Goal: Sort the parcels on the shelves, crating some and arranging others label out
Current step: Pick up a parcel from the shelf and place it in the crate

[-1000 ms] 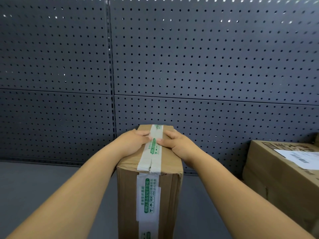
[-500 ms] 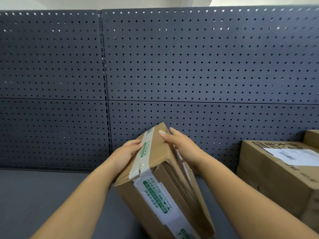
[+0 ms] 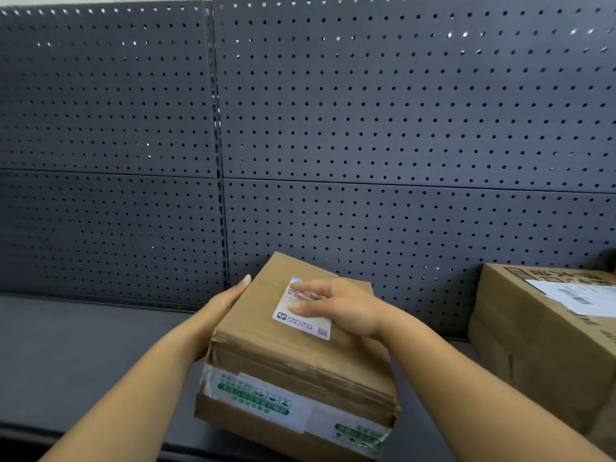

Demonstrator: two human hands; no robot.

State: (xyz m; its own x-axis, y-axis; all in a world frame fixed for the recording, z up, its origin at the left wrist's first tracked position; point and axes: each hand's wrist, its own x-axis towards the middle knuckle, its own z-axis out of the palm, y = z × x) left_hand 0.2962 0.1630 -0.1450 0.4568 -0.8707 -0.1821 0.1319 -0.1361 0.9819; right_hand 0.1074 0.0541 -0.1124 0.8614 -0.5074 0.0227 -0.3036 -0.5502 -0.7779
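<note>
A brown cardboard parcel (image 3: 283, 358) with green-printed white tape lies on its broad side on the dark grey shelf (image 3: 83, 368), a white shipping label (image 3: 301, 320) facing up. My left hand (image 3: 221, 305) grips its left side, fingers reaching along the far edge. My right hand (image 3: 336, 306) rests flat on top, partly covering the label. The parcel's near face with the tape points toward me.
A larger cardboard box (image 3: 546, 341) with a white label on top stands at the right of the shelf. A dark perforated back panel (image 3: 366, 128) closes the rear. The shelf's front edge runs along the bottom left.
The parcel stood upright on its narrow end a second ago; both hands tipped it over to the right, and it now lies flat with the label up.
</note>
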